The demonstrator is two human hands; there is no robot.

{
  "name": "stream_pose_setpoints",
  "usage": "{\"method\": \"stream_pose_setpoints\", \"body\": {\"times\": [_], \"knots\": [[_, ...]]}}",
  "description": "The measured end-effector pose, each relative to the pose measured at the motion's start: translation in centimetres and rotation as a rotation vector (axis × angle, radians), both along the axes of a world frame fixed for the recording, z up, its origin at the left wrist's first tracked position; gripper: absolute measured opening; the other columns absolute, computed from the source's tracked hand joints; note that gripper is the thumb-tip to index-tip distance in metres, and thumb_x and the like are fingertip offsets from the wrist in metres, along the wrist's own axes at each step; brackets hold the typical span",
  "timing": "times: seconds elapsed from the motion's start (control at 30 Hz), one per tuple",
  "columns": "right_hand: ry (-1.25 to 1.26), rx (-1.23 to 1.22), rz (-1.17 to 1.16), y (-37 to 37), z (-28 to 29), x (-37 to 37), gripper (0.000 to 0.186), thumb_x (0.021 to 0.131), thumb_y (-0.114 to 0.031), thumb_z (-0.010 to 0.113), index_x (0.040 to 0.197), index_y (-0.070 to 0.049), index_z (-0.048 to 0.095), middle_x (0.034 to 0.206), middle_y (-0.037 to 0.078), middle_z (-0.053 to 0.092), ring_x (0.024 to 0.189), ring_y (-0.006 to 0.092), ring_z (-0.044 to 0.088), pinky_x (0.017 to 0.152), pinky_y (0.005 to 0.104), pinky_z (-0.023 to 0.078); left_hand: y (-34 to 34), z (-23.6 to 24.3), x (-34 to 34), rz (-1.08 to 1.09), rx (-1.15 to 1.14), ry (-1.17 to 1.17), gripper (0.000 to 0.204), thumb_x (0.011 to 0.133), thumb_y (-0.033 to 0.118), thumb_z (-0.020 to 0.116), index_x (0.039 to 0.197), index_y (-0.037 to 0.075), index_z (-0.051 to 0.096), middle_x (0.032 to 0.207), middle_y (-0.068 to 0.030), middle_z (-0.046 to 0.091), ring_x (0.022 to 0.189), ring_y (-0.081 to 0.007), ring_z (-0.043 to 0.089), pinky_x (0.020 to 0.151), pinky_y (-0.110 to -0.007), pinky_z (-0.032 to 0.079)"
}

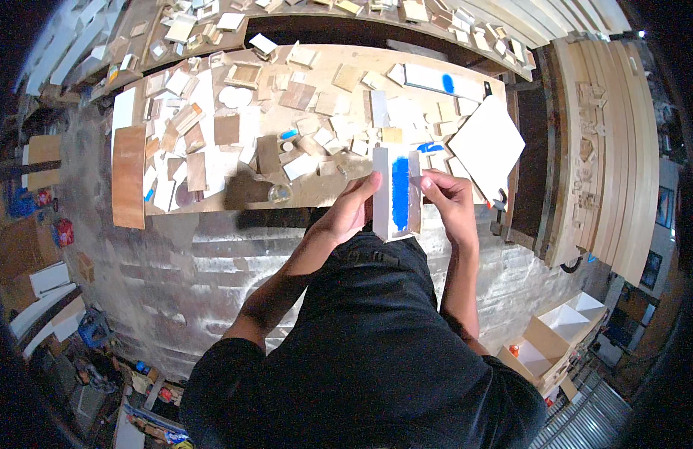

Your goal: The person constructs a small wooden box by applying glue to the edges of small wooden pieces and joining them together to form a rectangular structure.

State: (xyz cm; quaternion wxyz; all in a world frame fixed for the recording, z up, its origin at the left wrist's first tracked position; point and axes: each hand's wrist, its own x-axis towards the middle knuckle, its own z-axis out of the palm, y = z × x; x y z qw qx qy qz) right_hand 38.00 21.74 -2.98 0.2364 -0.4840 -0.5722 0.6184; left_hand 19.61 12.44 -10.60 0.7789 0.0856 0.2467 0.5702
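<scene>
Between my hands, just beyond my body, is a small white wooden piece with a long patch of blue paint along it and a narrow strip along its right side. My left hand grips it from the left, thumb on the front. My right hand pinches the narrow right side with thumb and fingers.
The workbench holds many wood offcuts, a large white square board, blue patches and a brown board at the left. A shelf of small pieces runs behind. Stacked boards stand at the right; open boxes sit lower right.
</scene>
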Motion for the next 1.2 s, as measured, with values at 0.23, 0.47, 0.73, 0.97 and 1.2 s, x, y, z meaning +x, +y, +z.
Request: {"method": "stream_pose_setpoints", "body": {"times": [0.23,0.47,0.73,0.97,1.2], "knots": [[-0.143,-0.05,-0.01,7.0,-5.5,8.6,0.042,0.102,-0.038,0.063,0.118,-0.001,0.073,0.102,0.009,0.075,0.083,0.0154,0.07,0.071,0.0289,0.054,2.6,-2.6,4.9,0.102,0.111,0.071,0.05,0.101,0.045,0.06,0.129,0.004,0.061,0.119,-0.0085,0.07,0.11,-0.0209,0.067,0.098,-0.041,0.052],[-0.533,0.042,-0.279,19.4,-18.4,29.8,0.039,0.094,-0.035,0.071,0.11,0.0,0.075,0.09,0.008,0.075,0.075,0.0137,0.072,0.062,0.0285,0.054,6.6,-2.9,12.5,0.312,0.032,-0.106,0.051,0.097,0.044,0.067,0.127,0.004,0.062,0.121,-0.0095,0.069,0.114,-0.0224,0.065,0.102,-0.044,0.05],[-0.912,0.635,-0.216,35.4,-26.3,43.6,0.062,0.081,-0.043,0.082,0.121,0.002,0.068,0.108,0.018,0.073,0.102,0.0319,0.07,0.093,0.0412,0.053,10.6,-1.6,19.5,0.361,0.007,0.003,0.062,0.1,0.047,0.061,0.138,-0.001,0.052,0.131,-0.0147,0.064,0.122,-0.0268,0.061,0.107,-0.045,0.047],[-1.032,0.385,0.039,42.1,-28.6,42.7,0.09,0.072,-0.059,0.083,0.134,0.001,0.058,0.126,0.023,0.067,0.119,0.0369,0.064,0.101,0.0434,0.05,10.4,-2.6,23.3,0.388,0.117,-0.026,0.07,0.099,0.051,0.059,0.146,0.0,0.045,0.137,-0.0152,0.061,0.126,-0.028,0.059,0.11,-0.046,0.044],[-1.067,0.338,0.252,43.1,-29.6,42.2,0.099,0.071,-0.063,0.082,0.137,0.005,0.053,0.133,0.028,0.061,0.125,0.0407,0.059,0.105,0.0459,0.048,9.8,-2.8,25.5,0.499,0.092,-0.089,0.071,0.1,0.053,0.054,0.147,0.0,0.044,0.14,-0.0178,0.059,0.128,-0.0309,0.058,0.11,-0.05,0.045]]}}
